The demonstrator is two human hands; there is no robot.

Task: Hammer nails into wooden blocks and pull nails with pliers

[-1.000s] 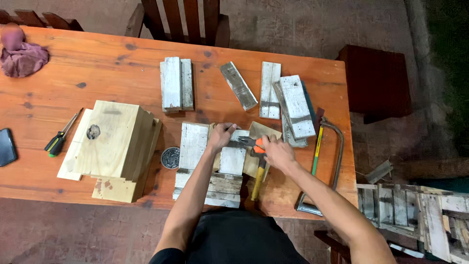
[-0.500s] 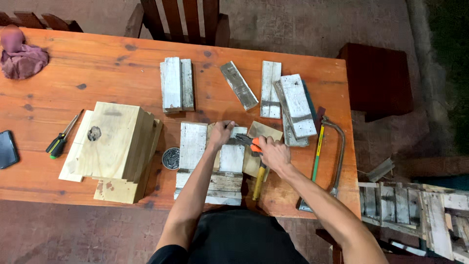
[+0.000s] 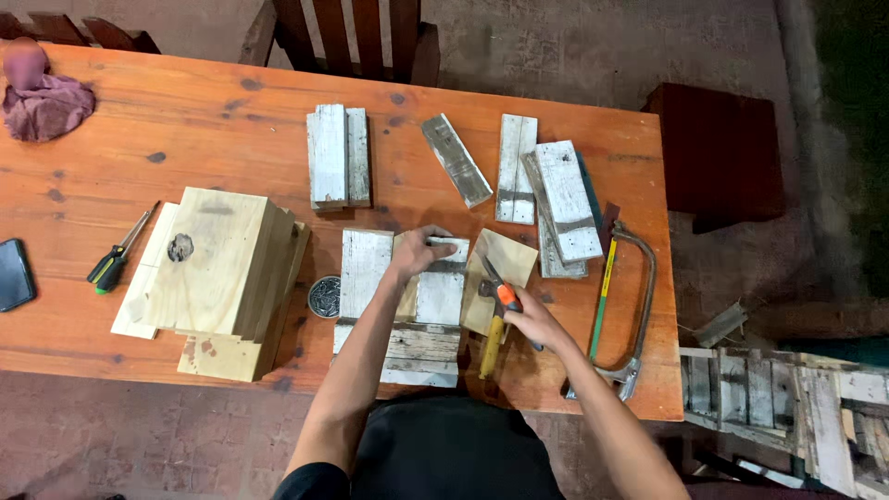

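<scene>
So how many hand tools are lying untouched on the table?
2: a screwdriver at the left edge beside the light wooden box, and a hacksaw at the right edge. The right hand grips a third, a hammer.

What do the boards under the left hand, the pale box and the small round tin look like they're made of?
Boards: old reclaimed wood, by the look; flaking whitish paint, grey grain; left hand presses on them.
Pale box: fresh unpainted softwood, light yellow, one dark knot.
Round tin: probably metal, dark rim; contents unclear.
Tool in right hand: orange grip, likely plastic or rubber.
</scene>
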